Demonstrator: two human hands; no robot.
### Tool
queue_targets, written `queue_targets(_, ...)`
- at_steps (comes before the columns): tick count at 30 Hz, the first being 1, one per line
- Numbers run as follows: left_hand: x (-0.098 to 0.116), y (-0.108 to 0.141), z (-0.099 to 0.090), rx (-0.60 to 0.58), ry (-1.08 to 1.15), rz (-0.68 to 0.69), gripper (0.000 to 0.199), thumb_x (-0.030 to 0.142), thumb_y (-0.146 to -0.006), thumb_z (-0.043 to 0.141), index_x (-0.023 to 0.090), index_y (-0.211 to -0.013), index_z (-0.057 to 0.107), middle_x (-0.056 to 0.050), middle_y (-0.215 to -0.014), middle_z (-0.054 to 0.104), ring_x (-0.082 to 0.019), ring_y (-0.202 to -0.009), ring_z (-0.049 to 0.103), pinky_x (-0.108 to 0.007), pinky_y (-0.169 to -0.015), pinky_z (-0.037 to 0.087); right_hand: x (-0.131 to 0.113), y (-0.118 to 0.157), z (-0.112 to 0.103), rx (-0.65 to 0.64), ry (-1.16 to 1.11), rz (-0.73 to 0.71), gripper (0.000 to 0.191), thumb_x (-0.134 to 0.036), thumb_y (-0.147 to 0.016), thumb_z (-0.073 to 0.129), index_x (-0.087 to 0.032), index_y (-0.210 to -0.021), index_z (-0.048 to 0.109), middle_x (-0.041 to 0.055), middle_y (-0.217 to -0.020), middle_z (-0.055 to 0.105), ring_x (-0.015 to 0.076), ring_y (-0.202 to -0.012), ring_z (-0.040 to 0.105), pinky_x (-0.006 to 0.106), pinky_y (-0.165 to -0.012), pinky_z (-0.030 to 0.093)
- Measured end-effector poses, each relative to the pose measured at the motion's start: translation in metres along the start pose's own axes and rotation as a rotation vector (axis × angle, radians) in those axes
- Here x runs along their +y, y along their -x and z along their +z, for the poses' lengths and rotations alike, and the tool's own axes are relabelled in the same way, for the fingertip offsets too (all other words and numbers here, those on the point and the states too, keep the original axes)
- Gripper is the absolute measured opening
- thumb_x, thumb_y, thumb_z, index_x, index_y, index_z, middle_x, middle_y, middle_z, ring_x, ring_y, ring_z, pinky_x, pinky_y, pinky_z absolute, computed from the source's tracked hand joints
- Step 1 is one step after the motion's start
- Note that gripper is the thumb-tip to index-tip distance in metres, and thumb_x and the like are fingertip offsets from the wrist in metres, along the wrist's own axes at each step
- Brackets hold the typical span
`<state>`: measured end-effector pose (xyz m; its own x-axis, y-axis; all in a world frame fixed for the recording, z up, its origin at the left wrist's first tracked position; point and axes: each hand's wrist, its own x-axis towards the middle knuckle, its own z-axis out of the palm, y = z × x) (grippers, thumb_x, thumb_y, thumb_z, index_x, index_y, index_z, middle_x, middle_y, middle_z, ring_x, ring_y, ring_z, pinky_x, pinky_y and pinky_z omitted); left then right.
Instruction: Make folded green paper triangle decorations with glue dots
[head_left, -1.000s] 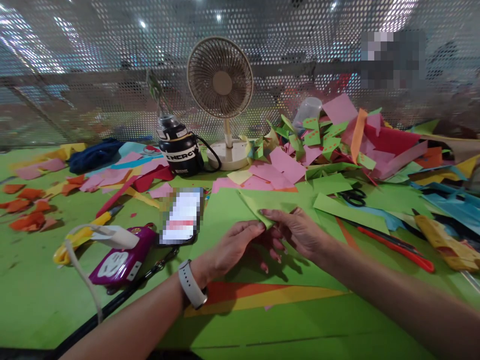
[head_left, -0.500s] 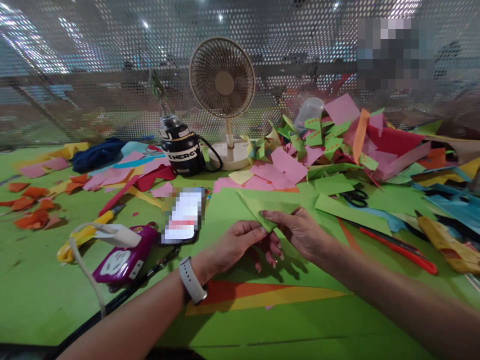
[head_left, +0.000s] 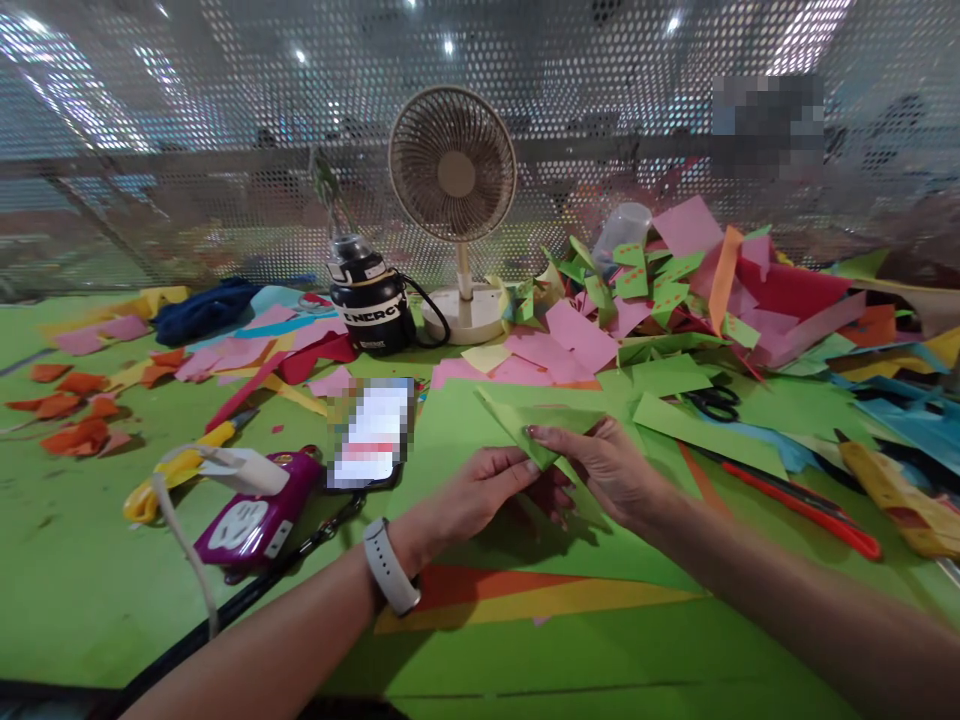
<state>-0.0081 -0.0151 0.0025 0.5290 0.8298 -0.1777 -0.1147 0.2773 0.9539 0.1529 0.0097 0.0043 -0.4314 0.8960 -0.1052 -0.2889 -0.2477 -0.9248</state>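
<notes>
A folded piece of light green paper [head_left: 536,425] is raised above a green sheet [head_left: 442,420], its point toward me. My left hand [head_left: 499,490] pinches the lower tip between thumb and fingers. On the right edge, my right hand [head_left: 600,460] grips the same piece with its thumb on top; its other fingers are partly hidden below. The two hands nearly meet at the tip. Under the green sheet, orange and yellow paper edges [head_left: 540,603] stick out toward me.
Left are a phone [head_left: 371,435], a purple power strip [head_left: 259,510] and a yellow cutter [head_left: 180,470]. Behind stand a black bottle [head_left: 373,310] and a fan [head_left: 454,175]. Right lie paper scraps [head_left: 690,225], black scissors [head_left: 716,402], a red cutter [head_left: 802,510] and a yellow tool [head_left: 900,495].
The view has shifted slightly, so everything sits a little farther right. The fingers below the paper are more tucked in, and both hands still hold the green piece.
</notes>
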Motion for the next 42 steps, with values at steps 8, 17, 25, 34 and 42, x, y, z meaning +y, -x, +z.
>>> queue_targets(8, 0.002, -0.009, -0.004, 0.502, 0.003, 0.260, 0.031, 0.047, -0.078, 0.069, 0.019, -0.067, 0.063, 0.001, -0.068, 0.059, -0.014, -0.067, 0.057, -0.025, -0.061, 0.050, 0.003, -0.006, -0.007, 0.076, 0.036, -0.070, 0.023, -0.034, -0.065, 0.083, -0.018, -0.081, 0.077, 0.0031, -0.076, 0.074, 0.0167, -0.069, 0.068, 0.032, -0.068, 0.056)
queue_targets(17, 0.001, -0.012, -0.003, 0.618, 0.032, 0.265, 0.023, 0.038, -0.070, 0.078, 0.017, -0.070, 0.070, 0.001, -0.068, 0.062, -0.011, -0.063, 0.054, -0.022, -0.059, 0.049, 0.006, -0.009, -0.013, 0.093, 0.160, -0.066, 0.027, -0.041, -0.065, 0.083, -0.020, -0.082, 0.077, 0.0020, -0.073, 0.074, 0.0170, -0.068, 0.067, 0.033, -0.071, 0.054)
queue_targets(25, -0.002, -0.016, -0.005, 0.611, 0.195, 0.258, 0.024, 0.037, -0.064, 0.083, 0.017, -0.071, 0.071, 0.002, -0.069, 0.065, -0.011, -0.065, 0.058, -0.024, -0.063, 0.051, 0.003, -0.007, -0.007, 0.093, 0.143, -0.063, 0.037, -0.043, -0.065, 0.082, -0.019, -0.093, 0.077, 0.0056, -0.084, 0.076, 0.0193, -0.073, 0.069, 0.034, -0.073, 0.054)
queue_targets(34, -0.004, -0.020, -0.006, 0.648, 0.390, 0.254, 0.028, 0.037, -0.056, 0.089, 0.018, -0.068, 0.071, 0.002, -0.068, 0.068, -0.011, -0.064, 0.060, -0.024, -0.064, 0.049, 0.004, -0.009, -0.007, 0.035, 0.182, 0.070, 0.032, -0.039, -0.062, 0.085, -0.014, -0.079, 0.077, 0.0076, -0.075, 0.075, 0.0140, -0.062, 0.064, 0.026, -0.062, 0.049)
queue_targets(42, -0.006, -0.021, -0.007, 0.633, 0.436, 0.259, 0.028, 0.033, -0.053, 0.091, 0.017, -0.068, 0.073, 0.002, -0.066, 0.069, -0.008, -0.060, 0.059, -0.021, -0.060, 0.048, 0.010, -0.012, -0.013, 0.090, 0.328, 0.108, 0.040, -0.051, -0.062, 0.082, -0.012, -0.063, 0.073, 0.0047, -0.056, 0.068, 0.0059, -0.041, 0.046, 0.021, -0.042, 0.028)
